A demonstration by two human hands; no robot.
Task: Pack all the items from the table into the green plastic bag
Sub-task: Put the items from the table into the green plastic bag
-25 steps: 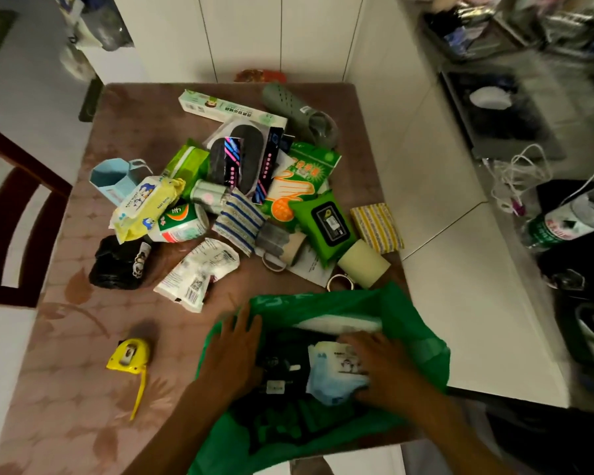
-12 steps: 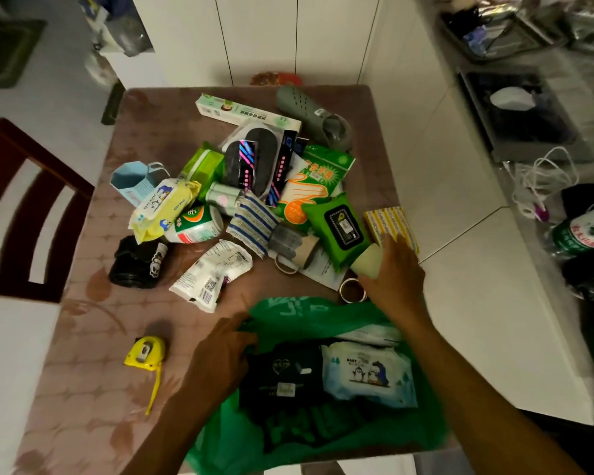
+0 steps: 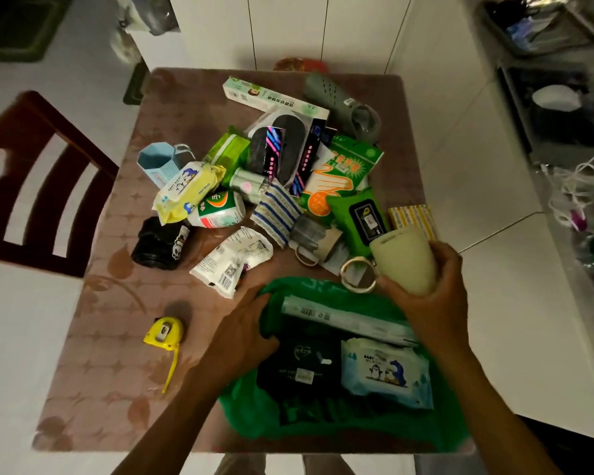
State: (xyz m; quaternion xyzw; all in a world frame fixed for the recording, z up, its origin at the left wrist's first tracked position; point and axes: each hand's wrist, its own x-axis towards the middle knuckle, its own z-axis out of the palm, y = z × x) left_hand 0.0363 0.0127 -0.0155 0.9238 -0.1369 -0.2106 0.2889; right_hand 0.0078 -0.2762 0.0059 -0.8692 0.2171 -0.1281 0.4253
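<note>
Since half a second ago, your right hand point(image 3: 436, 289) has lifted the pale cup point(image 3: 405, 260) off the table point(image 3: 117, 337) and drawn it back toward the green bag point(image 3: 254, 409); earlier it was only reaching for it. Going left to right: a dark chair point(image 3: 42, 186) stands at the table's left edge. A yellow tape measure point(image 3: 163, 332) lies alone near the front left, well apart from the main pile. Behind it sit a black roll point(image 3: 158, 243), a blue cup point(image 3: 156, 162), a yellow wipes pack point(image 3: 186, 192), and a white packet point(image 3: 232, 258) just beside the bag's rim. Your left hand point(image 3: 247, 330) grips the bag's left edge, fingers curled over the plastic, holding the mouth open. Inside the bag lie a long white box point(image 3: 343, 318), a dark pack point(image 3: 299, 365) and a blue wipes pack point(image 3: 384, 371). Above the bag, the heap in the table's middle holds many packets and boxes, and a tape ring point(image 3: 357, 274) rests at the bag's far rim. At right, your right hand wraps round the pale cup, tilted, just above the bag's far right corner. You seem to be mid-transfer with most items unpacked. Next, lower the cup into the free space at the bag's right, let go, then reach for the tape ring.
</note>
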